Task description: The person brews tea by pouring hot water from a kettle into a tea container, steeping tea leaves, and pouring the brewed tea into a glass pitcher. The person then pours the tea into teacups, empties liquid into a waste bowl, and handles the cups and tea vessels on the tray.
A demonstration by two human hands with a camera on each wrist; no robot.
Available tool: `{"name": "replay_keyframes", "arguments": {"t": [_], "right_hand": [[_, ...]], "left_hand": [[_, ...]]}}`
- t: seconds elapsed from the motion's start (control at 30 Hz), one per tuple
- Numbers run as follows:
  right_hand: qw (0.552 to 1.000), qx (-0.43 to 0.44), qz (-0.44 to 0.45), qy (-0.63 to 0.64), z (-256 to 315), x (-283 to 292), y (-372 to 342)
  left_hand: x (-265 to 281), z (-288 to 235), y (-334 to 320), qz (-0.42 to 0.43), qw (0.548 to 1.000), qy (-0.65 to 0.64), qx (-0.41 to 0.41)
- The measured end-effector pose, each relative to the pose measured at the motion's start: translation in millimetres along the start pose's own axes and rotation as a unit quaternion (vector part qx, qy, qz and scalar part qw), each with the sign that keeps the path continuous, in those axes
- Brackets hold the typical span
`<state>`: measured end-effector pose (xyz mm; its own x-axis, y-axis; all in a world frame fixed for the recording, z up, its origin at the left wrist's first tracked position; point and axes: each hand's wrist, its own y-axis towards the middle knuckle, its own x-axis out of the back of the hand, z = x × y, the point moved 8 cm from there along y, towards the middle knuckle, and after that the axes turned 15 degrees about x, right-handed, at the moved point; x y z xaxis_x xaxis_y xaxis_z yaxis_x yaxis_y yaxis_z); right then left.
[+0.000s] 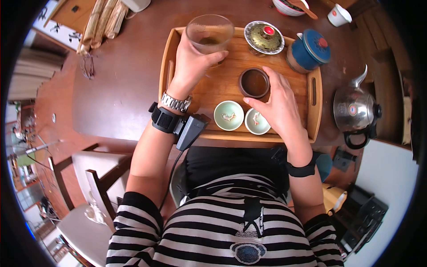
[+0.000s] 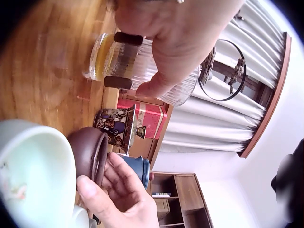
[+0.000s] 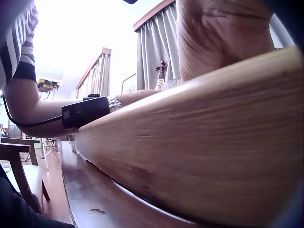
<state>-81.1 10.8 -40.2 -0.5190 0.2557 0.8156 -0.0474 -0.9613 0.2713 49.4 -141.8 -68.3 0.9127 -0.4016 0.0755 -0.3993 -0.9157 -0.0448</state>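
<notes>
In the head view my left hand [image 1: 191, 64] grips a tall ribbed glass [image 1: 210, 33] at the tray's back left; the left wrist view shows yellowish liquid low in the glass [image 2: 102, 57]. Thumb and fingers of my right hand [image 1: 280, 102] pinch the dark brown cup [image 1: 254, 83] at its right side, the cup standing on the wooden tray [image 1: 200, 120]. Two pale green cups, one left [image 1: 228, 115] and one right [image 1: 257, 122], each with a fish figure inside, stand just in front of it. The right wrist view shows mostly the tray's side [image 3: 190, 142].
A patterned lidded bowl [image 1: 264, 38] and a blue lidded pot [image 1: 309, 50] stand at the tray's back right. Right of the tray is a steel kettle [image 1: 356, 109]. Rolled bundles [image 1: 103, 22], glasses [image 1: 87, 67], a white cup [image 1: 339, 15] and a bowl [image 1: 291, 6] lie farther out.
</notes>
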Motion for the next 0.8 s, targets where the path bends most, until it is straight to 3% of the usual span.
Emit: {"name": "replay_keyframes", "arguments": {"t": [0.03, 0.1, 0.43, 0.8], "right_hand": [[1.000, 0.010, 0.014, -0.005, 2, -2, 2], [0.998, -0.050, 0.028, 0.011, -8, -5, 2], [0.998, -0.047, 0.029, 0.024, -10, -16, 5], [0.997, -0.077, -0.015, 0.013, -15, -14, 5]], "left_hand": [[2, 2, 1, -0.014, 1.000, -0.012, 0.004], [2, -4, 0, -0.030, 0.998, 0.041, -0.031], [4, -8, -4, -0.086, 0.992, 0.067, -0.058], [3, -12, -7, -0.070, 0.993, 0.067, -0.061]]}}
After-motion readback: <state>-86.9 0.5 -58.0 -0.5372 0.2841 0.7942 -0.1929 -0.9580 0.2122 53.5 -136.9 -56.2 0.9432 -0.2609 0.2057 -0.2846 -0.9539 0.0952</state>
